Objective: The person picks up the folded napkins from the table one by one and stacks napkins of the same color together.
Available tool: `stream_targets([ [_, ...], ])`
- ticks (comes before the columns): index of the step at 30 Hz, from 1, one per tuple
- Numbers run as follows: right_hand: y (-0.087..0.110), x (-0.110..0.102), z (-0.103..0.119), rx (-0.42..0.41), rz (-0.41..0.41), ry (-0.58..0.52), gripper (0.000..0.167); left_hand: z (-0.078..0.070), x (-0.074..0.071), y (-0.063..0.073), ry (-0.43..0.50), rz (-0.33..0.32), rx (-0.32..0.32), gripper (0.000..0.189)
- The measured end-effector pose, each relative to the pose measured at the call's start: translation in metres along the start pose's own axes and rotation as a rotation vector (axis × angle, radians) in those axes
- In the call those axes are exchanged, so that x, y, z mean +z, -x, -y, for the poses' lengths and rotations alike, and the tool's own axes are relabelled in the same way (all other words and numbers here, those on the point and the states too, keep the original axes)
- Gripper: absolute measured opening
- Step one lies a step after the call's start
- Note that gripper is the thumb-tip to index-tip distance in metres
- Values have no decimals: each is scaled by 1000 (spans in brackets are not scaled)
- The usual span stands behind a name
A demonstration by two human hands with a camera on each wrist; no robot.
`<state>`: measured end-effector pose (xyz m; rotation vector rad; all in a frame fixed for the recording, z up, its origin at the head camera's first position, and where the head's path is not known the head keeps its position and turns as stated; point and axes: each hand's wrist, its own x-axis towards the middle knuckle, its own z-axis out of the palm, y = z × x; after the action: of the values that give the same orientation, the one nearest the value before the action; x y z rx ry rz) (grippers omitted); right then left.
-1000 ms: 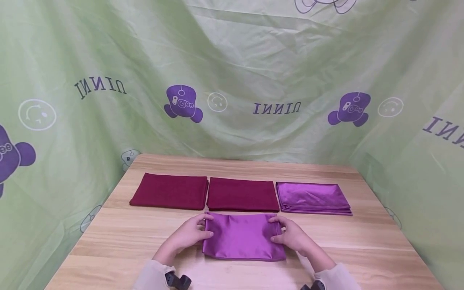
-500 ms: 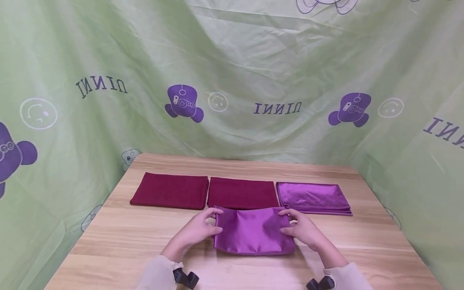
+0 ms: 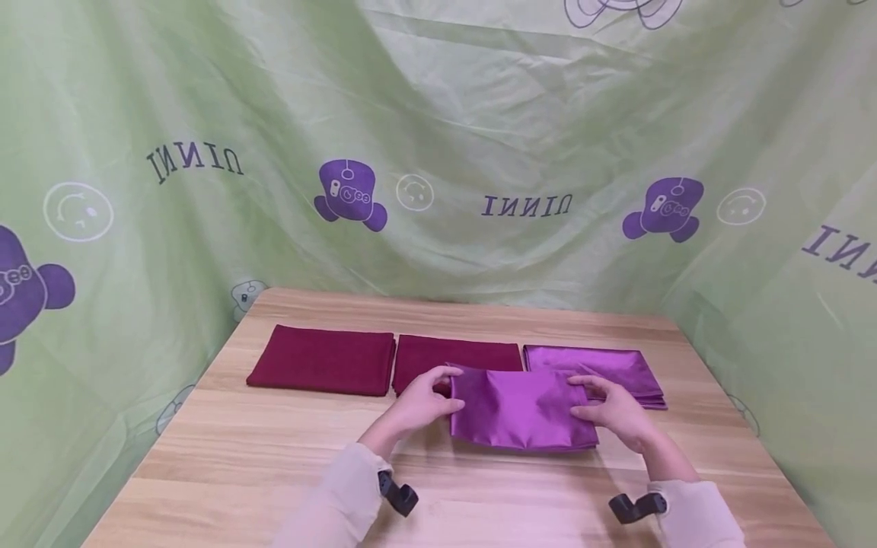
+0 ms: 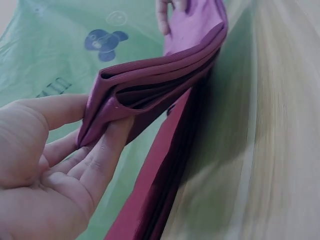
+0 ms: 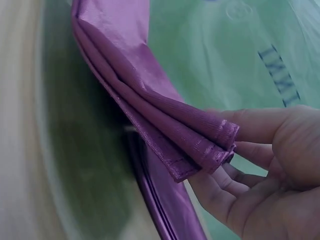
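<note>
A folded purple satin cloth point(image 3: 521, 411) is held off the table between both hands, its layers showing in the wrist views. My left hand point(image 3: 421, 399) pinches its left edge, thumb on top and fingers beneath, as the left wrist view shows. On the opposite edge, my right hand point(image 3: 617, 415) pinches the stacked layers point(image 5: 200, 145). Behind the held cloth lie a folded dark red cloth point(image 3: 459, 350), partly covered by it, and a second folded purple cloth point(image 3: 589, 359), also partly covered.
Another folded dark red cloth point(image 3: 322, 361) lies at the left of the back row. The wooden table point(image 3: 226, 464) reaches back to a green curtain point(image 3: 445, 114) with printed figures, which also hangs along both sides.
Both hands have carried the purple cloth right, upward and away from me. It now overlaps the middle red cloth and the far purple one in the head view. The back row stays put.
</note>
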<state>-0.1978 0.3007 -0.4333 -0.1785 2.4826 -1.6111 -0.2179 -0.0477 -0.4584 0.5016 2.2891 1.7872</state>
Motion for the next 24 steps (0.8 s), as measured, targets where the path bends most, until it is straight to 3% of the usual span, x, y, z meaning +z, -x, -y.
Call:
stream_targets([
  [3, -3, -15, -4, 17, 0, -18, 62, -5, 12, -16, -18, -4, -10, 53],
  [12, -11, -56, -17, 76, -5, -109, 67, -11, 51, -62, 141, 15, -73, 52],
  [24, -18, -97, -41, 138, -30, -193, 66, -6, 97, -99, 229, 16, -59, 55],
])
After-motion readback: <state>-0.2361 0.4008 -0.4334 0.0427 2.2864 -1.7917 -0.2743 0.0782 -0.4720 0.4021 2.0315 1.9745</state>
